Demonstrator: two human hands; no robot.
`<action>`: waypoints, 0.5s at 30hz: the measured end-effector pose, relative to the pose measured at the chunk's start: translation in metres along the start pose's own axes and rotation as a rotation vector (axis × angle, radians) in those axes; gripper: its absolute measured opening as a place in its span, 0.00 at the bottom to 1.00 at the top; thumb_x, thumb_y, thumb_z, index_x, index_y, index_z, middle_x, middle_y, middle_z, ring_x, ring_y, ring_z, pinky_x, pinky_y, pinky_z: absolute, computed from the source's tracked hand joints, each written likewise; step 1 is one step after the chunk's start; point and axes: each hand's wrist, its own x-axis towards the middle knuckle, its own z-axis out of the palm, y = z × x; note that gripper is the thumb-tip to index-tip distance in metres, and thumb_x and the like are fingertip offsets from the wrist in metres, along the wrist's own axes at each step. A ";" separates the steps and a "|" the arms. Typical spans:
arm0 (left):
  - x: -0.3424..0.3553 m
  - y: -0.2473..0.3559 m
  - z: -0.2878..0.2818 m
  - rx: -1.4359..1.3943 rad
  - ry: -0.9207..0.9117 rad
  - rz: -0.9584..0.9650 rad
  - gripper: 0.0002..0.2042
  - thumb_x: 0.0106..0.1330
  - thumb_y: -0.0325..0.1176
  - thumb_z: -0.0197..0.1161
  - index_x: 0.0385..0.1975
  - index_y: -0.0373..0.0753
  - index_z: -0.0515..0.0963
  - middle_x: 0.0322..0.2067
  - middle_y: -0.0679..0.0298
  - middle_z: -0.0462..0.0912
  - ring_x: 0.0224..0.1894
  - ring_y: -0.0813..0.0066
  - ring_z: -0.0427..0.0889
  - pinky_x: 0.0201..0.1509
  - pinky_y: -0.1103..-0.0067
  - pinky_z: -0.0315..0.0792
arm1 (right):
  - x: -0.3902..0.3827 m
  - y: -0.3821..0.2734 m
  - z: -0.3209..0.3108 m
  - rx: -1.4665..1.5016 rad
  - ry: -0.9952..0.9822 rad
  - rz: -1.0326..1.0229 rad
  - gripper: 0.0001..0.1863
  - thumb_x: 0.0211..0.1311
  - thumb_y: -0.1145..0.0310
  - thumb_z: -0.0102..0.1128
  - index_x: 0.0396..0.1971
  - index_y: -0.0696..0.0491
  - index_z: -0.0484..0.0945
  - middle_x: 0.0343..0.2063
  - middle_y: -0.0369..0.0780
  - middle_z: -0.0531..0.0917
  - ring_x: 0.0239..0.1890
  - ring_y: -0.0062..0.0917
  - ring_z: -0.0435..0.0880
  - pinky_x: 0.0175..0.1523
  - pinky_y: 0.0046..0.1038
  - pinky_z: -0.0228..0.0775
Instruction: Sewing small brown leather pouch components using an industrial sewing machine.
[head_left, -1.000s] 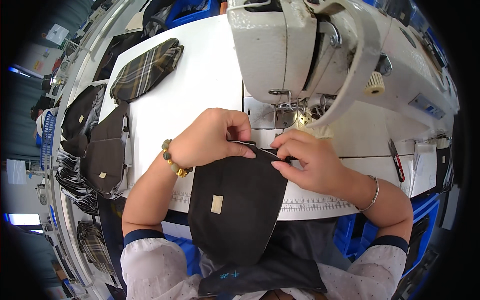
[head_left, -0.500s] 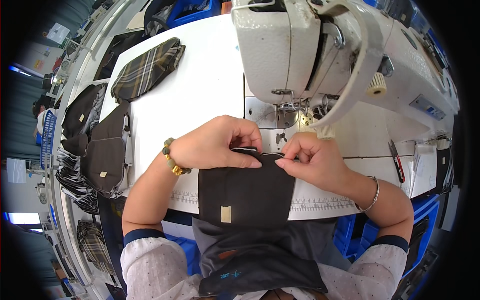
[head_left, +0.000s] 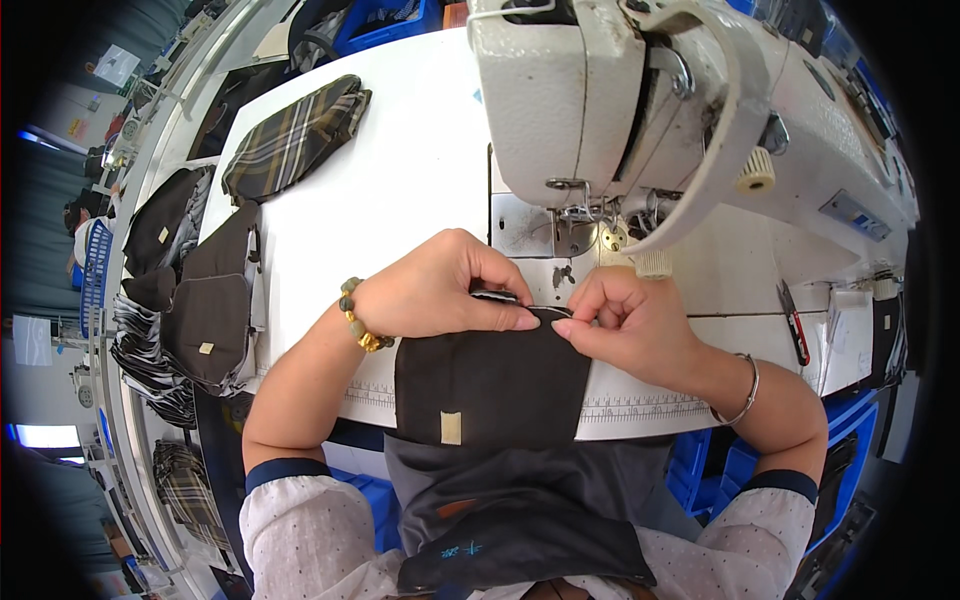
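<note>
A dark brown fabric piece (head_left: 500,385) lies over the front edge of the sewing table, with a small cream tag near its lower left. My left hand (head_left: 440,285) pinches its top edge, thumb on the near side and fingers curled behind. Close by on the right, my right hand (head_left: 625,320) pinches the same edge near its right corner. Between the two hands a pale line shows along the folded edge. The sewing machine's needle area (head_left: 590,220) is just beyond my hands, apart from the fabric. What my curled fingers do behind the edge is hidden.
A white sewing machine (head_left: 560,110) rises at the far right. A folded plaid piece (head_left: 295,140) lies at the far left, and stacked dark pieces (head_left: 210,310) are at the left edge. Red-handled snips (head_left: 795,325) rest on the right. A printed ruler strip (head_left: 650,408) runs along the front edge.
My left hand has shifted slightly right along the top edge, closer to my right hand. The right hand and the fabric have barely moved.
</note>
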 end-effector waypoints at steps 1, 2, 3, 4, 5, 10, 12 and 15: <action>0.000 0.001 0.000 0.007 0.002 0.018 0.09 0.60 0.30 0.77 0.35 0.33 0.87 0.29 0.66 0.87 0.32 0.84 0.81 0.39 0.83 0.75 | 0.000 0.000 -0.001 -0.001 0.000 0.000 0.09 0.57 0.72 0.72 0.23 0.55 0.80 0.07 0.27 0.67 0.13 0.06 0.60 0.21 0.19 0.50; 0.000 0.001 0.000 0.007 0.003 0.018 0.09 0.60 0.30 0.77 0.35 0.33 0.87 0.29 0.66 0.87 0.32 0.84 0.81 0.39 0.83 0.75 | 0.001 -0.001 -0.002 -0.005 -0.016 0.009 0.08 0.56 0.73 0.72 0.24 0.56 0.80 0.08 0.28 0.69 0.13 0.07 0.62 0.21 0.18 0.51; 0.000 0.001 0.000 0.023 -0.001 0.005 0.09 0.60 0.30 0.76 0.35 0.33 0.87 0.29 0.65 0.87 0.32 0.83 0.82 0.39 0.82 0.75 | 0.001 -0.001 -0.002 -0.009 -0.033 0.019 0.07 0.56 0.73 0.72 0.25 0.56 0.80 0.09 0.28 0.71 0.13 0.08 0.65 0.21 0.18 0.53; 0.000 0.001 -0.001 0.038 -0.005 -0.008 0.09 0.60 0.31 0.76 0.35 0.33 0.88 0.29 0.64 0.88 0.31 0.81 0.82 0.39 0.82 0.75 | 0.002 -0.003 -0.002 -0.009 -0.033 0.019 0.07 0.56 0.73 0.72 0.25 0.56 0.80 0.09 0.28 0.71 0.13 0.08 0.65 0.21 0.18 0.53; 0.000 0.002 -0.001 0.038 -0.006 -0.007 0.09 0.60 0.31 0.76 0.35 0.33 0.88 0.29 0.64 0.88 0.31 0.81 0.82 0.39 0.82 0.75 | 0.004 -0.007 -0.001 0.016 -0.028 0.034 0.07 0.57 0.73 0.72 0.26 0.56 0.80 0.11 0.29 0.73 0.14 0.08 0.67 0.23 0.18 0.56; 0.000 0.002 -0.002 0.023 -0.063 0.035 0.08 0.60 0.30 0.75 0.37 0.34 0.88 0.28 0.62 0.88 0.30 0.80 0.82 0.38 0.81 0.74 | 0.006 -0.016 -0.005 -0.026 -0.175 0.104 0.08 0.59 0.71 0.70 0.28 0.57 0.80 0.16 0.33 0.77 0.17 0.12 0.73 0.26 0.20 0.62; -0.001 0.001 -0.002 0.037 -0.064 0.067 0.09 0.61 0.32 0.74 0.38 0.34 0.88 0.28 0.62 0.88 0.29 0.81 0.82 0.38 0.81 0.75 | 0.005 -0.012 -0.005 -0.123 -0.228 -0.056 0.10 0.62 0.69 0.69 0.27 0.57 0.79 0.16 0.35 0.77 0.17 0.16 0.73 0.26 0.23 0.63; 0.000 0.004 -0.003 0.049 -0.084 0.075 0.09 0.61 0.32 0.74 0.37 0.34 0.88 0.28 0.62 0.88 0.29 0.80 0.82 0.37 0.81 0.75 | 0.003 -0.012 -0.005 -0.124 -0.231 -0.058 0.11 0.64 0.67 0.67 0.25 0.57 0.78 0.15 0.37 0.77 0.17 0.20 0.73 0.25 0.26 0.63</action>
